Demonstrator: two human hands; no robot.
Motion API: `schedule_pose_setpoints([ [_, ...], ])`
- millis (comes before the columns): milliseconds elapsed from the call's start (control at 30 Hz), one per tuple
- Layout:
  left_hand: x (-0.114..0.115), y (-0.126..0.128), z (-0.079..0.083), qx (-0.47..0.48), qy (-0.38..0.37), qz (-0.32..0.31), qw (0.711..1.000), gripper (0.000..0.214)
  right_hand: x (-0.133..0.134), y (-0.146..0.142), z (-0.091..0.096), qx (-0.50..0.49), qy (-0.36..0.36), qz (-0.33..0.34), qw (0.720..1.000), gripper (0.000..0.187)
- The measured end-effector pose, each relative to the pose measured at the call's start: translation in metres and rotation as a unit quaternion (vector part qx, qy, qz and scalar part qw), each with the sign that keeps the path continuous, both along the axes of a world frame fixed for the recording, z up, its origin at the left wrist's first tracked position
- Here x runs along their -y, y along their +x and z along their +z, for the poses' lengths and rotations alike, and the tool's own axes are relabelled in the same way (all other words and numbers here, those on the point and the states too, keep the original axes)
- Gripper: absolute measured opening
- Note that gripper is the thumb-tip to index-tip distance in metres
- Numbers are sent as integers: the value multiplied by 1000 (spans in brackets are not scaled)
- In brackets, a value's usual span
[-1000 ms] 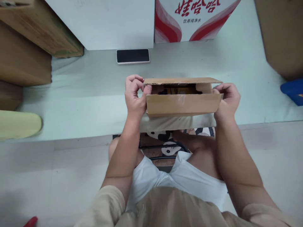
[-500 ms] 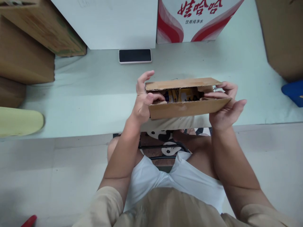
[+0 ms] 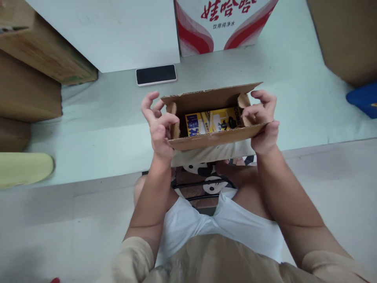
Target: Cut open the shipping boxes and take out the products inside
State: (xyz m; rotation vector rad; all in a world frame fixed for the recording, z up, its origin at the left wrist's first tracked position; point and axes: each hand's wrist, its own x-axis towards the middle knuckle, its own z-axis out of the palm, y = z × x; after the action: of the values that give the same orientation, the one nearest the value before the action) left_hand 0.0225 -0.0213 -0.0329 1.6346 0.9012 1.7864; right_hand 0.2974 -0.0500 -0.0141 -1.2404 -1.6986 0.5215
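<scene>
A small brown cardboard box is held between both hands above the near edge of a pale green table. Its lid flap stands open toward the far side. Inside lies a yellow printed packet. My left hand grips the box's left end, thumb and fingers curled around the side flap. My right hand grips the right end, fingertips on the small side flap there.
A black phone lies on the table beyond the box. A red-and-white carton and a white board stand behind it. Brown cartons are stacked at left, another at right, and a blue object at the right edge.
The box's lid has swung open from nearly closed, showing the yellow packet. Both hands shifted to the side flaps, and the box tilted toward me.
</scene>
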Motion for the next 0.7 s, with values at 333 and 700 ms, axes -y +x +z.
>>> schedule_pose_setpoints([
  [333, -7, -6, -8, 47, 27, 4, 998, 53, -10, -27, -17, -78, 67, -157, 982, 62],
  [700, 0, -23, 20, 50, 21, -18, 998, 40, -10, -22, -22, -221, 109, -70, 967, 59],
])
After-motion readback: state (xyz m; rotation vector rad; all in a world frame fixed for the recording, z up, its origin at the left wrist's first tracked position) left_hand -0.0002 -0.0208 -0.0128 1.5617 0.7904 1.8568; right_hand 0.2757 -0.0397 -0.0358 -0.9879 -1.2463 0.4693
